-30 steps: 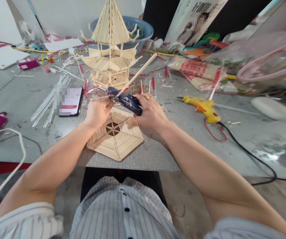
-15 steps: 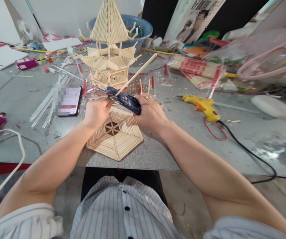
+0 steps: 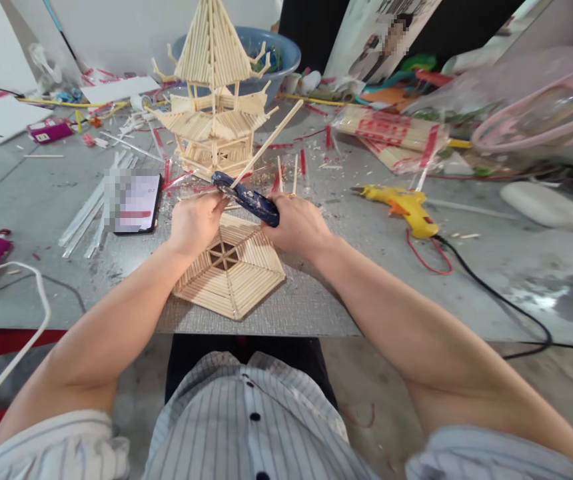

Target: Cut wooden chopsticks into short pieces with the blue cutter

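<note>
Here, the grey table carries a tall stick pagoda at the far centre and a flat hexagonal stick panel at the near edge, directly under both hands. A yellow glue gun lies well apart to the right, a phone to the left. Right hand is closed around the handles of the dark blue cutters, whose head points far-left. Left hand is closed, pinching the near end of a long wooden stick at the cutter head. Stick's long axis runs from there up toward far-right. Left hand is nearer the stick.
</note>
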Demonstrator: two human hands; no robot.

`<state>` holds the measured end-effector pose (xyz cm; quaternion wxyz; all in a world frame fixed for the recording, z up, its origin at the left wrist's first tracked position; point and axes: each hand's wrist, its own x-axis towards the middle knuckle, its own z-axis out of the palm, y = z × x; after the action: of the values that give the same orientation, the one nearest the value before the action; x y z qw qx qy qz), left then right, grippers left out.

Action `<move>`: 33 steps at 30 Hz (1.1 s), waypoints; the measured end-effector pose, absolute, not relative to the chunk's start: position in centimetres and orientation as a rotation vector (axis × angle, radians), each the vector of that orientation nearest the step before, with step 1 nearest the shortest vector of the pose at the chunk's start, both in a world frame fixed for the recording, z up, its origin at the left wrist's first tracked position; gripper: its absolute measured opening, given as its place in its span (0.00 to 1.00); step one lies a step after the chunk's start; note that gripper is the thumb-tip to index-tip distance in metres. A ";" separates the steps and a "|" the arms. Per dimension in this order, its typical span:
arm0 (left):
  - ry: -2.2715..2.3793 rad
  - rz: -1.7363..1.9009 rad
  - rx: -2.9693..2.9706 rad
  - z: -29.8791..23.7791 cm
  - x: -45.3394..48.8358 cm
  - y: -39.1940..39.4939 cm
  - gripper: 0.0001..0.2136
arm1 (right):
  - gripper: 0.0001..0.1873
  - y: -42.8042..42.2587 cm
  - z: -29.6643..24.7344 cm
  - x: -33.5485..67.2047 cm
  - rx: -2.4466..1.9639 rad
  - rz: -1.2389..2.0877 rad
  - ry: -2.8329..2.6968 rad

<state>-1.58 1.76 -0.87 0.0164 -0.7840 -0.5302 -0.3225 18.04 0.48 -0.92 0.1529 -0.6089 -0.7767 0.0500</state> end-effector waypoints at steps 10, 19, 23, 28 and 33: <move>-1.682 -1.028 -2.460 -0.7 -1.3 2.2 0.12 | 0.17 0.7 0.1 17.9 -1.832 0.119 -2.266; -1.784 -0.867 -2.504 -0.4 -0.9 2.6 0.14 | 0.11 1.6 1.1 18.2 -1.905 0.299 -2.311; -1.776 -0.774 -2.585 -0.5 -0.3 4.0 0.13 | 0.10 1.9 2.0 18.8 -1.923 0.617 -2.327; -1.718 -0.798 -2.635 -1.7 0.5 7.1 0.08 | 0.21 2.2 1.7 19.5 -1.954 1.152 -2.001; -1.847 -0.725 -2.664 -1.7 1.7 8.3 0.07 | 0.36 2.9 0.5 19.9 -1.939 1.445 -1.692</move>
<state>1.74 8.31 -1.75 -0.0898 -0.7987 -0.5538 -0.2175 19.93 2.90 0.51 0.0951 -0.6540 -0.5706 0.4875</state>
